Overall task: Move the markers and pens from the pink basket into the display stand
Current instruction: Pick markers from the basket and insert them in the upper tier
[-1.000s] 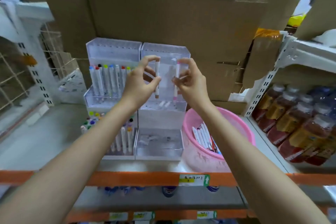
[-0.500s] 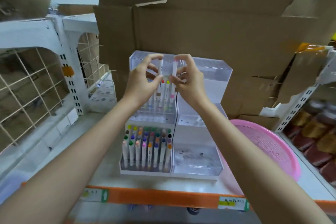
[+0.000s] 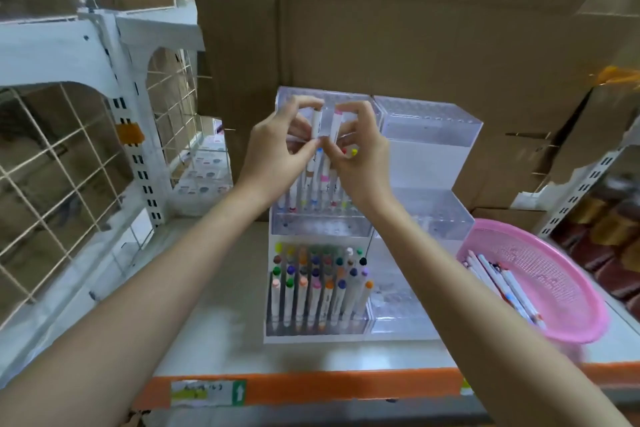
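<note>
A clear tiered display stand (image 3: 429, 135) stands on the shelf, with many colour-capped markers in its left half. My left hand (image 3: 277, 149) pinches a white marker (image 3: 316, 125) upright over the stand's upper left tier. Beside it, my right hand (image 3: 360, 156) pinches a white marker with a pink cap (image 3: 336, 126). The two hands touch at the fingertips. A pink basket (image 3: 561, 281) at the right holds several white pens (image 3: 502, 284).
Cardboard boxes (image 3: 415, 31) rise behind the stand. A white wire-grid rack (image 3: 69, 156) fills the left side. Bottles (image 3: 602, 232) sit on a shelf at the far right. The shelf's front edge is orange with a price label (image 3: 207, 393).
The view has swung left and closer. Both hands, each holding its marker, moved from the stand's right half to over its upper left tier and came together.
</note>
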{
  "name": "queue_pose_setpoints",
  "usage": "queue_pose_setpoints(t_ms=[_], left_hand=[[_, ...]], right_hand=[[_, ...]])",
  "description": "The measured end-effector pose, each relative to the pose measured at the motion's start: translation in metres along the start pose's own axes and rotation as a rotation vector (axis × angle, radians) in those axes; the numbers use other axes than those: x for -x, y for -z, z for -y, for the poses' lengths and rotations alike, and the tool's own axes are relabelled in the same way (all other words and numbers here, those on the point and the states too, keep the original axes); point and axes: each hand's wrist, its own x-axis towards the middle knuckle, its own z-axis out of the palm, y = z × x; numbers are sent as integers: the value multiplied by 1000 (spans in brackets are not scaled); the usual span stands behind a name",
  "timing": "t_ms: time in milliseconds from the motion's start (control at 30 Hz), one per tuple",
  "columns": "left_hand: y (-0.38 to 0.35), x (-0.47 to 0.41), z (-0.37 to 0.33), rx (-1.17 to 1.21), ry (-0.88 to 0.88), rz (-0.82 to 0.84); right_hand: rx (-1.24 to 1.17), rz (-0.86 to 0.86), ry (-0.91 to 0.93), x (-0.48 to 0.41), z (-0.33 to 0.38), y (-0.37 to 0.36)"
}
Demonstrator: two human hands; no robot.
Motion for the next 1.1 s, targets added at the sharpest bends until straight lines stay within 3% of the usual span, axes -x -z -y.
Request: queue_pose_setpoints(t_ms=[467, 1100], left_hand=[[9, 2, 22, 25, 14, 63], [8, 1, 32, -181, -163, 125]], right_hand=[[95, -165, 40, 4, -1, -19], [121, -125, 13, 18, -2, -19]])
